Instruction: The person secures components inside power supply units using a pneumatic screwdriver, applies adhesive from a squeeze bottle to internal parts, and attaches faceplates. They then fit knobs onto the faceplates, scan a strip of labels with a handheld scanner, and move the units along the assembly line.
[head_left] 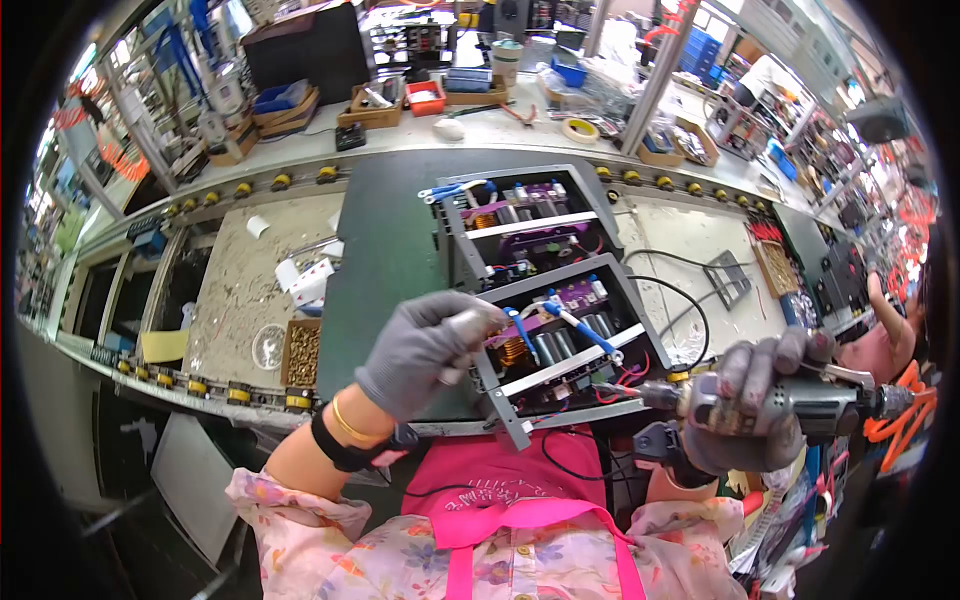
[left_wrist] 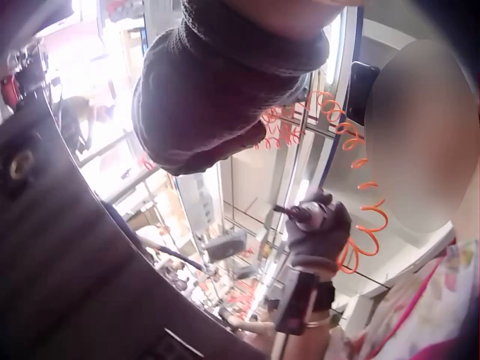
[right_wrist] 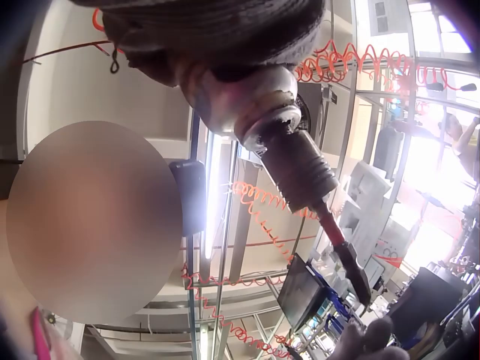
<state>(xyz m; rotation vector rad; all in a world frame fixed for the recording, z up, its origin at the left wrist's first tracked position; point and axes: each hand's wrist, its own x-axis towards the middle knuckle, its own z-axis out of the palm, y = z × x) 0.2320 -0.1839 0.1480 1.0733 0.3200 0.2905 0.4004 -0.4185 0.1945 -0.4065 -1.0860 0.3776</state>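
Observation:
My right hand (head_left: 750, 405), in a dark worn glove, grips a power screwdriver (head_left: 820, 408). Its driver bit (right_wrist: 351, 270) points left across the front of the near housing, a dark open metal case (head_left: 640, 300) with a purple circuit board, copper coil and capacitors inside. Blue-sleeved cables (head_left: 585, 330) lie over these parts. My left hand (head_left: 425, 350), in a grey glove with pale fingertips, is bent at the fingers beside the left wall of this case; I cannot tell whether something small is between the fingertips. A second, similar case (head_left: 530, 225) stands just behind.
Both cases stand on a dark green board (head_left: 385, 230). Left of it are a box of small brass-coloured parts (head_left: 302, 352) and a clear round dish (head_left: 268, 347). Black cable (head_left: 690, 285) loops at the right. A shelf (head_left: 400, 140) behind carries bins, tape and a cup.

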